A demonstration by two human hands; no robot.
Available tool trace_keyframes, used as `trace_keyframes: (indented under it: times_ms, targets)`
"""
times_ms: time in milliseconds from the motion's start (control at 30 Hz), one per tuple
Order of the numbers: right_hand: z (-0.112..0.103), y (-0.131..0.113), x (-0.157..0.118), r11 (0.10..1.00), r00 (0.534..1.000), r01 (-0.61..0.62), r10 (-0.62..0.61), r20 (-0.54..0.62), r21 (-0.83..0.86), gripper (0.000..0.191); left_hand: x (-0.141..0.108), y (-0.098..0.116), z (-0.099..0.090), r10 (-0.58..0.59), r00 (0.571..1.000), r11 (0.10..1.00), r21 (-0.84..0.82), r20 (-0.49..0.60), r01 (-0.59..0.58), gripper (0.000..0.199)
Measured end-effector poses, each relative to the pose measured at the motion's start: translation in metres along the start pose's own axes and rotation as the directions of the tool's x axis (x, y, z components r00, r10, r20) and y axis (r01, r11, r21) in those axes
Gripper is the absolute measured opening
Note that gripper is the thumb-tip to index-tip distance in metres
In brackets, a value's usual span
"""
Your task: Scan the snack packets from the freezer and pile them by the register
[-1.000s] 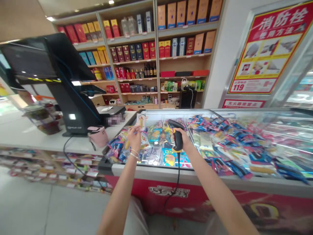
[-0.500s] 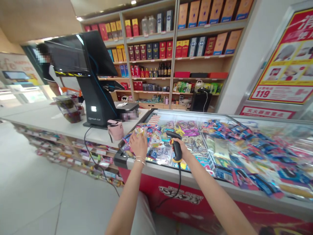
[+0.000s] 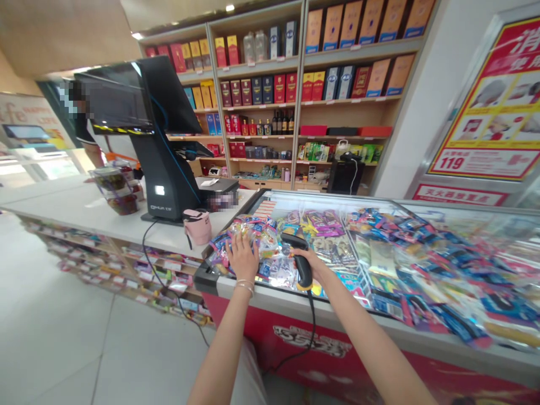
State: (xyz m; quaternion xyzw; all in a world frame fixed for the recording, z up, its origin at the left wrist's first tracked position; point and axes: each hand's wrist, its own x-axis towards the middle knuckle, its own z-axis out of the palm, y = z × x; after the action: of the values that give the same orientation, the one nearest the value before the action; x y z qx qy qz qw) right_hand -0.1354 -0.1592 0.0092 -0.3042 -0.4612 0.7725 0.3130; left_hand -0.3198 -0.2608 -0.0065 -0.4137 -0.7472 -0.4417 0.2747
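Note:
My right hand (image 3: 309, 260) is wrapped round the handle of a black and yellow barcode scanner (image 3: 302, 269), whose head points left over the snack packs. A black cable hangs from its grip down the front of the freezer. With fingers spread, my left hand (image 3: 243, 256) lies palm down on a pile of small wrapped snack packs (image 3: 236, 228) at the left end of the glass-topped freezer (image 3: 248, 286). To the right, many blue and pink packets (image 3: 439, 264) are heaped on the glass. Purple packets (image 3: 324, 222) lie farther back in the middle.
A pink cup (image 3: 198, 228) stands on the white counter (image 3: 54, 185), beside a black checkout terminal (image 3: 162, 191). Stacked clear tubs (image 3: 120, 191) sit farther left. Shelves of boxed bottles (image 3: 261, 90) rise behind. Another person (image 3: 84, 129) stands beyond the counter.
My left hand has flattened, its fingers spreading over the packs. The scanner in my right hand has moved slightly left and down.

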Motion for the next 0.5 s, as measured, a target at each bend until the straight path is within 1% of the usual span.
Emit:
trace_keyframes:
  times_ms: [200,300,400,500]
  targets:
    - [0.001,0.000,0.001,0.998,1.000,0.014,-0.014,-0.013,0.062,0.016,0.000,0.000,0.002,0.004,1.000,1.000,0.003,-0.020,-0.004,0.039]
    - [0.003,-0.002,-0.002,0.994,0.998,0.018,-0.011,-0.066,0.106,0.013,0.000,-0.001,0.002,0.006,1.000,1.000,0.011,-0.020,-0.006,0.040]
    - [0.000,-0.009,-0.013,0.990,0.992,0.058,-0.043,-0.117,0.130,0.010,0.001,-0.002,-0.001,0.030,1.000,0.999,0.014,-0.010,-0.029,0.041]
    - [-0.012,-0.027,-0.033,0.984,0.983,0.144,-0.130,-0.128,0.107,0.010,0.002,0.002,-0.006,0.043,0.999,0.999,-0.030,-0.002,-0.043,0.042]
